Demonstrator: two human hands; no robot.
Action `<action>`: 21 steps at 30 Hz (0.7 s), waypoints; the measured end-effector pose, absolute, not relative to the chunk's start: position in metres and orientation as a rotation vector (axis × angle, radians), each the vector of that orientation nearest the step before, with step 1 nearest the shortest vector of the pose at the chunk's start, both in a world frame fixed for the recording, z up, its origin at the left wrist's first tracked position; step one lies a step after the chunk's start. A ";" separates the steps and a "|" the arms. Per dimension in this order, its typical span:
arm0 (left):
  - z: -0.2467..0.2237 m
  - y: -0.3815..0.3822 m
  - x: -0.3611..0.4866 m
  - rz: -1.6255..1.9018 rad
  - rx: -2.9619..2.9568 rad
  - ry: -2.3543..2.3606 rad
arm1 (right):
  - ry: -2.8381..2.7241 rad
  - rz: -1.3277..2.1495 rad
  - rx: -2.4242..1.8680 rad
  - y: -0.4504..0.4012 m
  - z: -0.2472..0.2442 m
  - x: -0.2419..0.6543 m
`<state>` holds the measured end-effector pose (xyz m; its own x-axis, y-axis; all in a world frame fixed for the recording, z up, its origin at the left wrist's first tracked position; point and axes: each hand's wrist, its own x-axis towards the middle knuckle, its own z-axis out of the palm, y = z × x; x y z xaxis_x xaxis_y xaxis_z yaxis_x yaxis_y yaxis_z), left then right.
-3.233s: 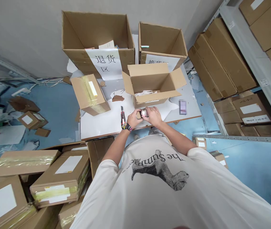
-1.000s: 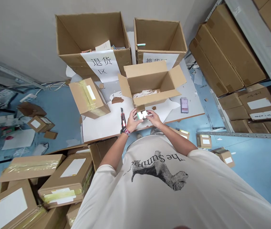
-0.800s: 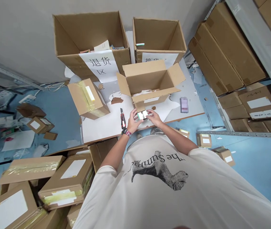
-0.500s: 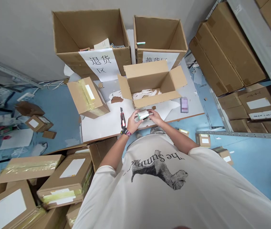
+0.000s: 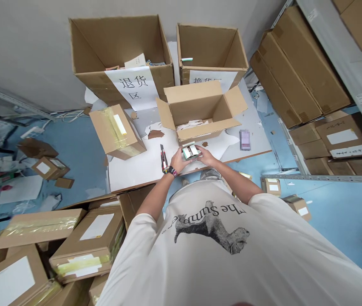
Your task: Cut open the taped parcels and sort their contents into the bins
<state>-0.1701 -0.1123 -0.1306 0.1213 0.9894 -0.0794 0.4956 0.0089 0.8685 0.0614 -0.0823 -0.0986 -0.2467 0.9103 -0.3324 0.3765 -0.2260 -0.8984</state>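
Observation:
Between my two hands, over the table's front edge, is a small green-and-white box [image 5: 190, 151] with its lid flap up and white and dark contents showing. My left hand [image 5: 178, 162] is closed around its left side. Fingers of my right hand [image 5: 205, 157] grip the right side. Just beyond stands an open cardboard box [image 5: 205, 112] with white paper scraps inside. A red-and-black utility knife [image 5: 163, 157] lies left of my left hand. What the contents of the small box are, I cannot make out.
Two large open cartons with paper signs, a left one [image 5: 88, 76] and a right one [image 5: 214, 42], stand at the back. A taped box [image 5: 114, 131] sits on the table's left; a phone-like purple object [image 5: 245, 140] lies right. Stacked boxes [image 5: 88, 238] crowd the lower left; shelving [image 5: 327, 178] is right.
The small box has been opened: its flap is now up and the inside shows. Both hands stay on it in nearly the same place, and the view has shifted slightly.

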 end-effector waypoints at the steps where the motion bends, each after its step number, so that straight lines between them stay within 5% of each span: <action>1: -0.133 -0.110 -0.167 0.755 1.589 1.516 | -1.587 1.474 -1.536 -0.079 -0.099 0.059; 21: -0.067 -0.117 -0.179 0.774 1.799 1.479 | -1.886 1.279 -1.428 -0.094 -0.034 0.066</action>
<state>-0.1786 -0.1173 -0.0669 0.1796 0.9834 0.0276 0.5833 -0.1290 0.8019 0.0659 -0.0939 -0.0338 -0.3639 0.9151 -0.1735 0.4996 0.0346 -0.8655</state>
